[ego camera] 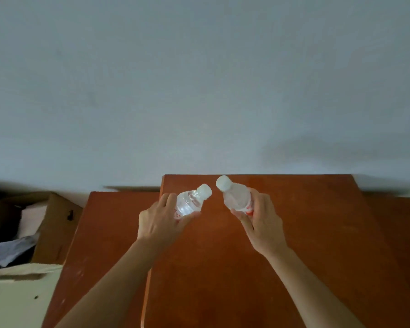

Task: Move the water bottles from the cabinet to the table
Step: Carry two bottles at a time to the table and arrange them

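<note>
Two small clear water bottles with white caps and red-printed labels are held above a reddish-brown wooden top. My left hand grips the left bottle, whose cap tilts up and to the right. My right hand grips the right bottle, whose cap tilts up and to the left. The two caps point toward each other with a small gap between them. The lower halves of both bottles are hidden by my fingers.
A lower wooden surface adjoins the top on the left. An open cardboard box holding dark and light cloth stands at the far left, with a pale surface below it. A plain grey-white wall rises behind.
</note>
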The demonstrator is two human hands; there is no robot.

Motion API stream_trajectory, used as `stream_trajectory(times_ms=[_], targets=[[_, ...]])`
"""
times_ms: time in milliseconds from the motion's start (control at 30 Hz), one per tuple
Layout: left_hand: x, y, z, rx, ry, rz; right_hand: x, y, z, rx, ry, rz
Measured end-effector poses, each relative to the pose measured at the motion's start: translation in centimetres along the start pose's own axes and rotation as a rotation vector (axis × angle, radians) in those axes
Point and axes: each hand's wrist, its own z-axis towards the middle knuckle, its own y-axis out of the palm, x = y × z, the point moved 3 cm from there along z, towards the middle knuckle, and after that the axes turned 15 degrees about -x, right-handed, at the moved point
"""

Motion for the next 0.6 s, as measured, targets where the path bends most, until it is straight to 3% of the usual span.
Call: stream_trajectory(times_ms=[133, 267, 400, 600], targets=[[-1.1, -5.2, -5.9, 0.006, 0.013, 0.192, -5.2, -5.0, -1.2, -0.047, -0.199, -0.214], [-4.0, -8.5, -12.7, 0.137, 0.027, 0.234, -10.3, -7.9, -2.2, -0.058, -0.364, -0.299], [-7.0, -10.1, -22.0, 0.253, -0.167, 0.329, -16.7, -9.2, -2.9, -0.051, -0.626, -0.354], [-10.0, -11.4, -38.7, 0.425, -0.513, 0.354, -28.2, -8.4, -7.3, -0.063, -0.929, -0.228]])
